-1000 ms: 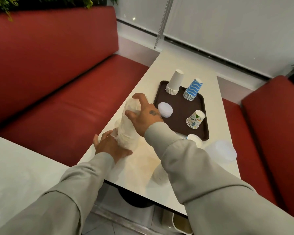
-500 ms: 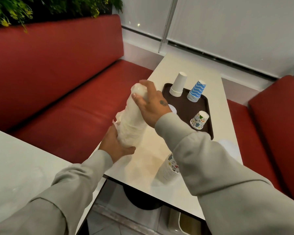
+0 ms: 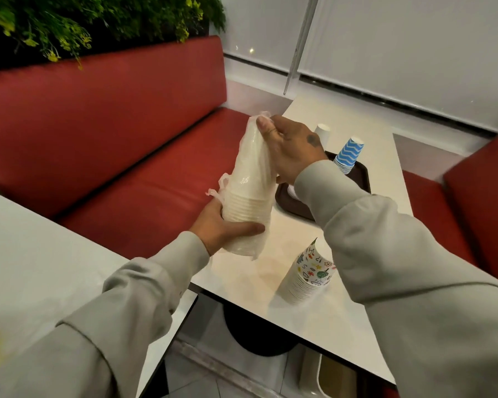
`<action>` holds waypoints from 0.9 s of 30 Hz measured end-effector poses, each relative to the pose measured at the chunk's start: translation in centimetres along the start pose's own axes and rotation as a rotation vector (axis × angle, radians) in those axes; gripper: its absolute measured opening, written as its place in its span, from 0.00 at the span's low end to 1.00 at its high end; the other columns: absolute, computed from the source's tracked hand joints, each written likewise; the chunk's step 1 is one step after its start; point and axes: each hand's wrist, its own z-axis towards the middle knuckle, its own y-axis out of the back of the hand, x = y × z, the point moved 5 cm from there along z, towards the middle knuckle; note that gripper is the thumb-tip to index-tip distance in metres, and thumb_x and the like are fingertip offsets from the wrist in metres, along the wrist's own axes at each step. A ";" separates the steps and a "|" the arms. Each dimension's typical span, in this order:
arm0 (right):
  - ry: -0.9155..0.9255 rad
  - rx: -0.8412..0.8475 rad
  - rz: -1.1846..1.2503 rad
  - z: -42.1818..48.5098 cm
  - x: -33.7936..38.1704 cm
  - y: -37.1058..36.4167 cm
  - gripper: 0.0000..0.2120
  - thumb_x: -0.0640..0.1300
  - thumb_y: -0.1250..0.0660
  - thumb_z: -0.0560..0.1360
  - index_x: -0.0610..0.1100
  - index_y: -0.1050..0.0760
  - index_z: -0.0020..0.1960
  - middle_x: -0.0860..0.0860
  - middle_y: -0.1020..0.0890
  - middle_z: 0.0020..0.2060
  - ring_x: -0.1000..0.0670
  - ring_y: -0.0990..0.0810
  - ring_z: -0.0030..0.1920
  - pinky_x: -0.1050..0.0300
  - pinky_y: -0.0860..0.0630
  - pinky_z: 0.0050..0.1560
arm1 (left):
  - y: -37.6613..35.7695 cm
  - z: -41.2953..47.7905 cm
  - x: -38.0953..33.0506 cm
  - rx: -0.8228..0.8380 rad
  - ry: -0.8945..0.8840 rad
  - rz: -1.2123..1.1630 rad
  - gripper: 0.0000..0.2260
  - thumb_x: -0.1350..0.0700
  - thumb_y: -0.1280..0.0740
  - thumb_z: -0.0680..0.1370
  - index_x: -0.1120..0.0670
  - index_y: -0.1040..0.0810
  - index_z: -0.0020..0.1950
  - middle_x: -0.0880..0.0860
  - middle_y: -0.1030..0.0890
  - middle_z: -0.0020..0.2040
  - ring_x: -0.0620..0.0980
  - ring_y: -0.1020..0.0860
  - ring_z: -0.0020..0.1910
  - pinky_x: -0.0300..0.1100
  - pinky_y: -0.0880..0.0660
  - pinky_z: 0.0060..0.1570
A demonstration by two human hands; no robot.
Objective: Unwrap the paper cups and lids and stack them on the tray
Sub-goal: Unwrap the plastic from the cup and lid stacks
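Plastic-wrapped cup stack (image 3: 249,193), low over the table (image 3: 314,320) a second ago, is now raised clear of it: left hand (image 3: 222,228) grips its wide end, right hand (image 3: 292,150) pinches the wrap (image 3: 260,115) at the narrow top, so peeling looks next. Red benches (image 3: 127,133) flank the white table, its brown tray (image 3: 295,206) holding blue-wave cups (image 3: 348,153).

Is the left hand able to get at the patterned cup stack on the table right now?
Probably not: the left hand is full, holding the base of the wrapped white cups, and the right sleeve crosses in front of the patterned cup stack.
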 end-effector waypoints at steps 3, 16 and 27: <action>0.003 0.016 -0.002 0.2 0.3 0.2 0.20 0.67 0.46 0.77 0.57 0.23 0.49 0.52 0.19 0.43 0.41 0.20 0.52 0.41 0.20 0.50 | -0.1 -0.5 -1.1 0.031 -0.008 -0.018 0.34 0.53 0.18 0.57 0.50 0.24 0.61 0.50 0.15 0.51 0.49 0.16 0.51 0.47 0.20 0.54; -0.043 0.161 0.246 -1.8 -0.3 -0.6 0.29 0.64 0.29 0.70 0.62 0.38 0.65 0.51 0.23 0.55 0.44 0.19 0.53 0.47 0.16 0.39 | 0.0 -1.0 -4.5 0.178 -0.035 -0.244 0.30 0.60 0.26 0.67 0.63 0.29 0.68 0.65 0.19 0.54 0.62 0.19 0.51 0.52 0.20 0.51; -0.105 0.374 0.240 -3.0 -1.6 -2.2 0.25 0.67 0.39 0.75 0.65 0.36 0.70 0.52 0.23 0.61 0.46 0.17 0.50 0.50 0.17 0.46 | -0.7 -0.9 -3.8 0.278 0.082 -0.440 0.30 0.57 0.27 0.71 0.62 0.31 0.71 0.66 0.24 0.57 0.64 0.23 0.54 0.62 0.25 0.59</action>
